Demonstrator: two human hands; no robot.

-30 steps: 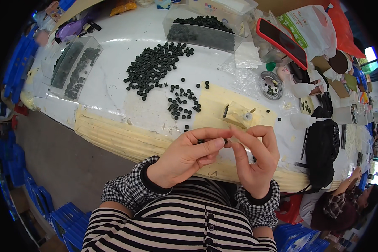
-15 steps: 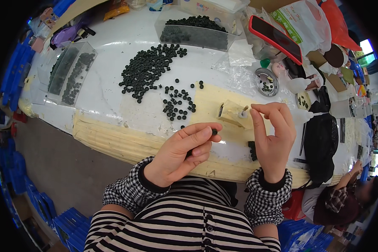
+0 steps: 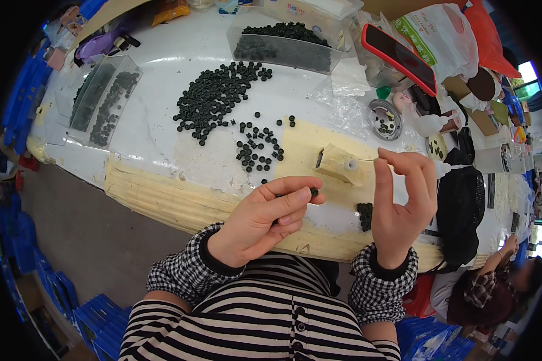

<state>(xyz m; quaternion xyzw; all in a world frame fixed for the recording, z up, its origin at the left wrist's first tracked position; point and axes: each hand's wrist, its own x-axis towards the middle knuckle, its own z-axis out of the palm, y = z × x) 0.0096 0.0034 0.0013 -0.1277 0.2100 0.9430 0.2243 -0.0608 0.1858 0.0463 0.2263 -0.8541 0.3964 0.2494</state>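
My left hand [image 3: 264, 215] is closed, with a small black round part [image 3: 314, 192] pinched between thumb and forefinger. Its other fingers curl into the palm over something dark. To the right, my right hand [image 3: 406, 201] has thumb and forefinger pressed together on a thin pin [image 3: 365, 160], which shows only as a faint line. Just left of that pinch, a white nozzle [image 3: 350, 164] sticks out of a yellowish block [image 3: 334, 162] on the table. A small cluster of black parts [image 3: 365, 215] lies beside my right wrist.
A large pile of black round parts [image 3: 211, 96] and scattered ones [image 3: 260, 150] lie left of the block. Clear bins [image 3: 283, 54] [image 3: 105, 99] hold more. A red-edged phone [image 3: 398, 58], a round metal dish [image 3: 385, 119] and a black bag [image 3: 461, 210] stand right. Another person [image 3: 494, 289] sits at lower right.
My right hand has moved right, away from the white nozzle, with the thin pin in its pinch. My left hand has shifted slightly right with the black round part.
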